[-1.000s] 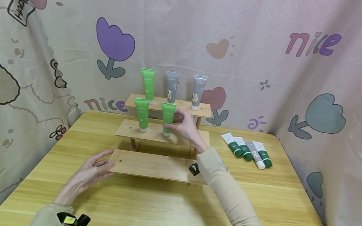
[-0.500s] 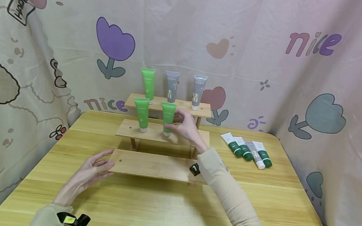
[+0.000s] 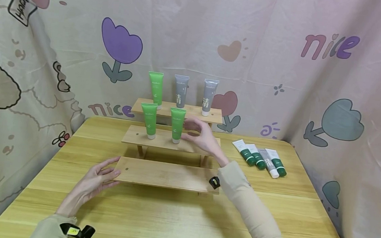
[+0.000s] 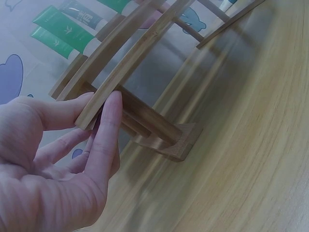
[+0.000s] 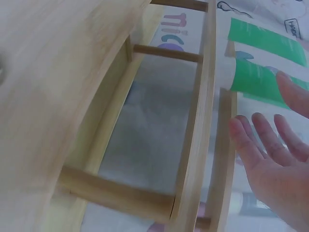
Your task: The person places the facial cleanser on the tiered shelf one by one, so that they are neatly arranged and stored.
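The left hand [image 3: 95,180] pinches the lowest shelf [image 3: 166,174] by its left end. A first green tube [image 3: 149,121] stands upright near the middle shelf's [image 3: 162,141] left end, a second green tube [image 3: 177,124] around its centre; a third green tube [image 3: 156,89] and two grey tubes [image 3: 181,91] line the top shelf [image 3: 168,108]. Just beside the second, the right hand [image 3: 204,135] has thumb and fingers spread. Four tubes [image 3: 267,161] lie near the table's [image 3: 303,217] back right corner.

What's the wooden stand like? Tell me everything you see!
The wooden stand looks pale, with three flat boards rising like steps on legs. It stands upright on the table. Three tubes stand on top, two green tubes on the middle board. The left grip pinches the bottom board's end; I can't tell whether the right grip touches the stand.
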`<move>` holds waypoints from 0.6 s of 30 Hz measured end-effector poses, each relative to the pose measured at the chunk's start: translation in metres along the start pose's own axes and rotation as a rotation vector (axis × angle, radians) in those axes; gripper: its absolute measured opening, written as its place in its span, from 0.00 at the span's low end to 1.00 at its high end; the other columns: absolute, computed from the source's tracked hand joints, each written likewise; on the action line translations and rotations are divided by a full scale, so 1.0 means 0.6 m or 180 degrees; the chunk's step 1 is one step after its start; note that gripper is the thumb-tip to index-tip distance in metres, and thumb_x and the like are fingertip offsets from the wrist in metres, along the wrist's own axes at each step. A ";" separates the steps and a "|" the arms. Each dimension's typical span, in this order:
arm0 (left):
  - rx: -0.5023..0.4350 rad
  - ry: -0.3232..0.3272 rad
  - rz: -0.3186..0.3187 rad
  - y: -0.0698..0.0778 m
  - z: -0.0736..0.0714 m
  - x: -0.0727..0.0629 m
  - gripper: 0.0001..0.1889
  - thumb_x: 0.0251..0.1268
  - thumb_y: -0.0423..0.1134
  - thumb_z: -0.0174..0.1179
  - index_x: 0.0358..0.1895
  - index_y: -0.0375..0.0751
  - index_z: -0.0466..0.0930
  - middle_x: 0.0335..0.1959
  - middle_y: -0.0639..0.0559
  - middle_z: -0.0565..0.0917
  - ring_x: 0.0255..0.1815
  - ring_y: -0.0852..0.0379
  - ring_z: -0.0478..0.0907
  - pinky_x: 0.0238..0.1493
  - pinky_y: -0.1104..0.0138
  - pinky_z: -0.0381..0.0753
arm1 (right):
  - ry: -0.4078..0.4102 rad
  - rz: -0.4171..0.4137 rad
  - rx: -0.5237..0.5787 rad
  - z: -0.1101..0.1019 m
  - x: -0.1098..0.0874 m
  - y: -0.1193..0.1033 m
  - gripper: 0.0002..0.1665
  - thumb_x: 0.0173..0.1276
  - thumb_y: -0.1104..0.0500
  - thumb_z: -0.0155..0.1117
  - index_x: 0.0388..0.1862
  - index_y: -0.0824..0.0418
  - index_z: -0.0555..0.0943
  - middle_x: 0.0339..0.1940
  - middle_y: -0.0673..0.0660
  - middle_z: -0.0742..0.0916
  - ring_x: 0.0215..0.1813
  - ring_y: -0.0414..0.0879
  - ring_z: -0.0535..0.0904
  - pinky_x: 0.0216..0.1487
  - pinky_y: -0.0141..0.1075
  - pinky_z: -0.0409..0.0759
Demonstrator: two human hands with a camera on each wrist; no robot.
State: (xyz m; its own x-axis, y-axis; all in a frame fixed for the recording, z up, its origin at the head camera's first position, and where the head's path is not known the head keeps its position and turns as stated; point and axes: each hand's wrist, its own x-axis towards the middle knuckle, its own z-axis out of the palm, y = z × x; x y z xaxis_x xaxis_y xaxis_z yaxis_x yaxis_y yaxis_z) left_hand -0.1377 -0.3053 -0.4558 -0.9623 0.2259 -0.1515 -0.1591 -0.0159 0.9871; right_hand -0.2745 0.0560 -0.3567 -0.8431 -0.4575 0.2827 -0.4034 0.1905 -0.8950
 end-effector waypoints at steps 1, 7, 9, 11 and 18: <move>-0.0002 0.0004 -0.0001 0.000 0.000 0.000 0.35 0.78 0.35 0.54 0.82 0.42 0.48 0.50 0.54 0.75 0.52 0.66 0.78 0.56 0.68 0.88 | -0.0010 -0.0009 -0.0016 -0.005 -0.005 0.001 0.29 0.62 0.71 0.72 0.62 0.69 0.76 0.62 0.68 0.82 0.64 0.62 0.79 0.69 0.47 0.81; -0.0034 0.0032 -0.0054 0.000 0.001 0.001 0.37 0.78 0.35 0.54 0.82 0.41 0.46 0.50 0.53 0.75 0.51 0.65 0.78 0.57 0.67 0.88 | 0.0002 -0.0085 -0.0114 -0.042 -0.039 0.013 0.29 0.63 0.71 0.71 0.63 0.72 0.75 0.62 0.70 0.81 0.65 0.63 0.78 0.71 0.51 0.79; -0.0023 0.0037 -0.0075 0.001 0.001 0.001 0.37 0.78 0.35 0.54 0.82 0.40 0.46 0.51 0.52 0.74 0.52 0.65 0.77 0.57 0.67 0.87 | 0.0021 -0.0101 -0.0148 -0.055 -0.051 0.018 0.29 0.63 0.70 0.71 0.63 0.72 0.75 0.62 0.70 0.81 0.65 0.64 0.78 0.71 0.51 0.79; -0.0017 0.0027 -0.0085 0.002 0.001 0.002 0.37 0.78 0.36 0.54 0.82 0.40 0.45 0.52 0.52 0.73 0.52 0.65 0.77 0.58 0.67 0.87 | 0.0051 -0.0100 -0.0191 -0.070 -0.064 0.024 0.27 0.64 0.70 0.70 0.63 0.71 0.76 0.61 0.69 0.82 0.65 0.64 0.78 0.70 0.50 0.80; -0.0036 0.0029 -0.0086 0.003 0.000 0.002 0.38 0.78 0.35 0.54 0.82 0.39 0.43 0.51 0.52 0.73 0.51 0.65 0.77 0.57 0.67 0.88 | 0.0507 -0.0184 -0.0270 -0.118 -0.107 0.060 0.21 0.68 0.70 0.66 0.59 0.71 0.78 0.56 0.69 0.84 0.59 0.60 0.81 0.63 0.33 0.85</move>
State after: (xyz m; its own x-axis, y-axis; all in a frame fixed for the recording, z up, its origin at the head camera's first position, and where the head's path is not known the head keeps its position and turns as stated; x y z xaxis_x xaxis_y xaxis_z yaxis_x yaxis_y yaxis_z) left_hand -0.1392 -0.3050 -0.4544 -0.9596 0.2176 -0.1785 -0.1875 -0.0211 0.9820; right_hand -0.2603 0.1536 -0.3824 -0.8606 -0.3279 0.3898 -0.4757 0.2435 -0.8452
